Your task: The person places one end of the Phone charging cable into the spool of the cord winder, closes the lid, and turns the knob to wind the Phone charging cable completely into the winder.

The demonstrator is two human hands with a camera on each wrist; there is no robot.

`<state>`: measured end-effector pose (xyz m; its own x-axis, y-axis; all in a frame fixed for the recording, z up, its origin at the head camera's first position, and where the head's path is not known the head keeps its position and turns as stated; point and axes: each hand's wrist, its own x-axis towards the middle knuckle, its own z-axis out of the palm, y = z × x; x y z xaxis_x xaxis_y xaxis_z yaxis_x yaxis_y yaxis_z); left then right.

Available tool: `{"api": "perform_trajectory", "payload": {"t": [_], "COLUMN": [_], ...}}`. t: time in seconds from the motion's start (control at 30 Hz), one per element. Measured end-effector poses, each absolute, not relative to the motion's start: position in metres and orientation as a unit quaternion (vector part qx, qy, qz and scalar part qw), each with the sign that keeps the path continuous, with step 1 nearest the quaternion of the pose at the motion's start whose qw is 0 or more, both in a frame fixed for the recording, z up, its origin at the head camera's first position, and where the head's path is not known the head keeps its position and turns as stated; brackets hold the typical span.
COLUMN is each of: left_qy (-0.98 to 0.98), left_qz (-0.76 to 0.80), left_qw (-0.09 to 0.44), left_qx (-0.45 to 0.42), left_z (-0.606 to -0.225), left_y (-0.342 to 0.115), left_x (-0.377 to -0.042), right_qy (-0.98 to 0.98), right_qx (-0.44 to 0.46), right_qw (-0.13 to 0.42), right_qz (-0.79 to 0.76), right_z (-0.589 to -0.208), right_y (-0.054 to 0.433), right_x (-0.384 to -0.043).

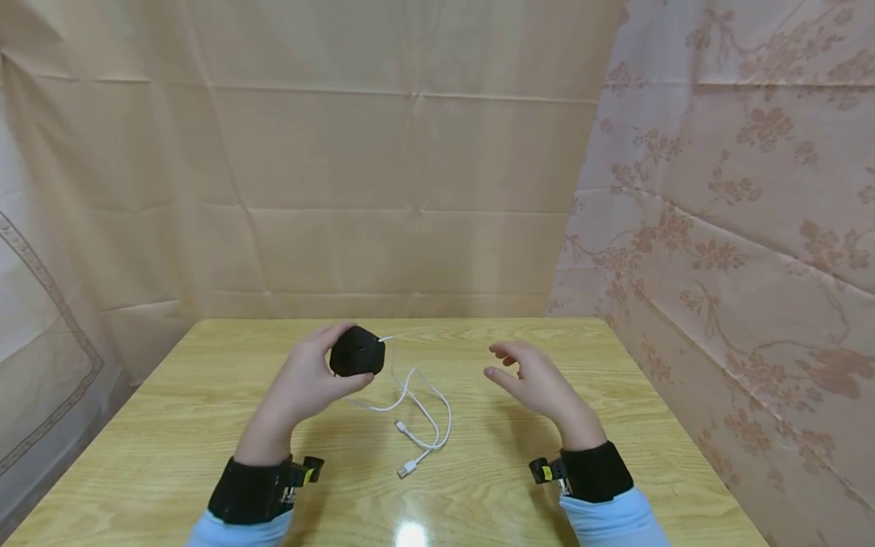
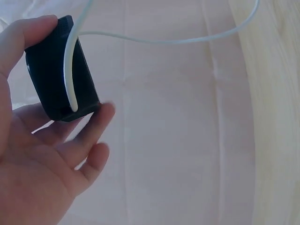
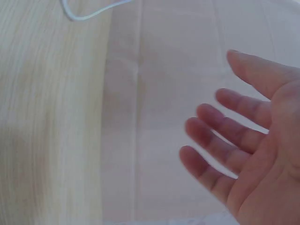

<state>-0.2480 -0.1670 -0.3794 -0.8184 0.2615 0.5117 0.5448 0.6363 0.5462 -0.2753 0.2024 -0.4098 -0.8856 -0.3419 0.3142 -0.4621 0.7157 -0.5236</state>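
My left hand (image 1: 305,377) holds a small black box-shaped device (image 1: 358,351) up above the table, pinched between thumb and fingers. In the left wrist view the black device (image 2: 56,70) shows a fine dotted patch near the thumb, and a white cable runs from its lower end. That white cable (image 1: 447,418) lies in loose loops on the tabletop, with a metal-tipped plug (image 1: 408,468) and a second white cable end (image 1: 400,428) toward the front. Over the right half of the table hovers my right hand (image 1: 540,384), fingers apart, relaxed and holding nothing.
The wooden table (image 1: 472,509) reaches back to a beige curtain (image 1: 383,190). A flower-patterned curtain (image 1: 738,228) hangs along the right side, and a pale cloth (image 1: 41,319) hangs at the left. Both wrists wear black straps with small cameras.
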Motion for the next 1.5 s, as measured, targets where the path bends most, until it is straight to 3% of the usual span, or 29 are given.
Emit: {"api": "perform_trajectory", "payload": {"t": [0.3,0.67,1.5], "left_qy": [-0.865,-0.858,-0.849], "left_qz": [-0.345,-0.284,-0.263], "left_qw": [0.212,0.268,0.247], "left_qx": [-0.296,-0.332,-0.385], "left_z": [-0.376,-0.38,-0.389], "left_y": [-0.148,-0.127,-0.105], "left_x": [-0.24,-0.234,-0.227], "right_qy": [-0.889,-0.831,-0.757], "right_qx": [0.272,0.377,0.502], "right_qw": [0.19,0.284,0.326], "right_qz": [0.315,0.295,0.264], "right_z": [-0.401,-0.398,-0.404], "right_y": [0.193,0.172,0.149], "right_x": [-0.266,-0.26,-0.258]}}
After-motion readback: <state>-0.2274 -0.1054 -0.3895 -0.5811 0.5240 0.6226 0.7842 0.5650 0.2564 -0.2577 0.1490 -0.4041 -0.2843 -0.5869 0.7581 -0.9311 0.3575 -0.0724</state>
